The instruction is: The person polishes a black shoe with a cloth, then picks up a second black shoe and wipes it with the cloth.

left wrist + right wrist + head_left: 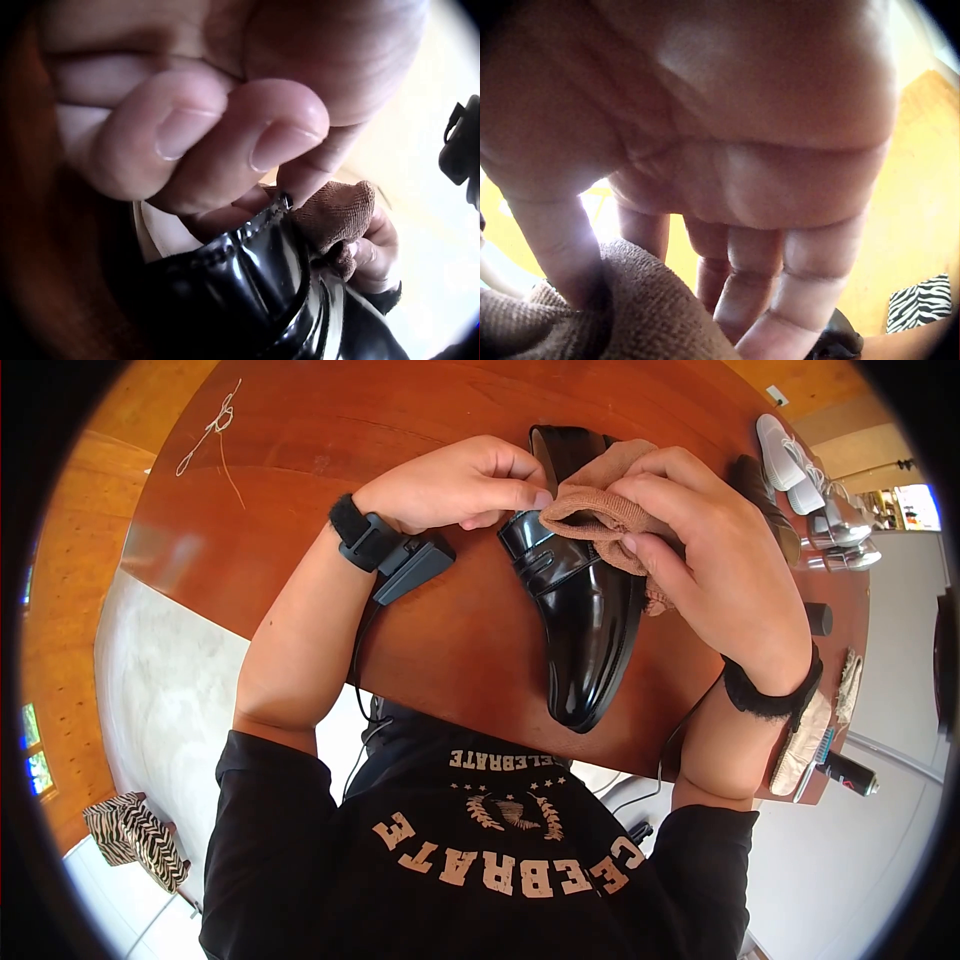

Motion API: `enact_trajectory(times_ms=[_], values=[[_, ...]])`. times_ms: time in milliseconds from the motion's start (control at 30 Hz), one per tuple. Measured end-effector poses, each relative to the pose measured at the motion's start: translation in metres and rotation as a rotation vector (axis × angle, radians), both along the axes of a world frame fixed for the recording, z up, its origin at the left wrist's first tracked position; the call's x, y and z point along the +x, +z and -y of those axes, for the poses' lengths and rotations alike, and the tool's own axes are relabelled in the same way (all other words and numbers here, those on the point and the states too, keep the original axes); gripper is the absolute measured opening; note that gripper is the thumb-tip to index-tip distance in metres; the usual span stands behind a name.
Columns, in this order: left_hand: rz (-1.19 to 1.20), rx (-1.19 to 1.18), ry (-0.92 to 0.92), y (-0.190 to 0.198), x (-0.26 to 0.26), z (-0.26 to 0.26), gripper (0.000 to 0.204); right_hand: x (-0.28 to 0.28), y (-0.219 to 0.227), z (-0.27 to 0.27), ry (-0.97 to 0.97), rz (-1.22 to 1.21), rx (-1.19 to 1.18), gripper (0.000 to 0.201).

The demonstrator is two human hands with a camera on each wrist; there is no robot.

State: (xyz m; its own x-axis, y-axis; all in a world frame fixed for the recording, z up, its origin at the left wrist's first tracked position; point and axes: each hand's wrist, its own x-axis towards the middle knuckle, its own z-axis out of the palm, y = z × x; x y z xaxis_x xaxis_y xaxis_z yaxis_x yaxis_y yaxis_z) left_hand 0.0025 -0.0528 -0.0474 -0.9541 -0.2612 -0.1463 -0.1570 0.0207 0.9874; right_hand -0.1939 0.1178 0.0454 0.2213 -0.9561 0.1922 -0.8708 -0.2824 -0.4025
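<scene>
A glossy black shoe [590, 645] lies on the brown table, toe toward the person. The left hand [465, 485] pinches the shoe's opening edge between thumb and curled fingers; in the left wrist view the thumb presses on the stitched rim of the shoe [225, 277]. A brown cloth [610, 510] is bunched in the right hand [730, 550], thumb below and fingers above, against the shoe's upper side. In the right wrist view the cloth [652, 307] is held by the thumb, with the other fingers of the right hand [742, 172] reaching down past it.
White sneakers [790, 460], a brown shoe [765, 510] and shiny metallic items [845, 530] stand at the far right. A brush [800, 745] and a black spray can [850, 772] are at the right edge. String [218, 425] lies at the far left; a zebra-patterned object [137, 840] stands below left.
</scene>
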Motion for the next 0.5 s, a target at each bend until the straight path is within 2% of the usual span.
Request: enact_trajectory(times_ms=[333, 500], values=[[-0.054, -0.105, 0.046, 0.002, 0.0, -0.001, 0.008, -0.001, 0.0, 0.001, 0.019, -0.014, -0.016, 0.035], [-0.17, -0.174, 0.021, -0.005, -0.003, 0.0, 0.006, 0.0, 0.0, 0.0, 0.01, -0.008, -0.016, 0.035]])
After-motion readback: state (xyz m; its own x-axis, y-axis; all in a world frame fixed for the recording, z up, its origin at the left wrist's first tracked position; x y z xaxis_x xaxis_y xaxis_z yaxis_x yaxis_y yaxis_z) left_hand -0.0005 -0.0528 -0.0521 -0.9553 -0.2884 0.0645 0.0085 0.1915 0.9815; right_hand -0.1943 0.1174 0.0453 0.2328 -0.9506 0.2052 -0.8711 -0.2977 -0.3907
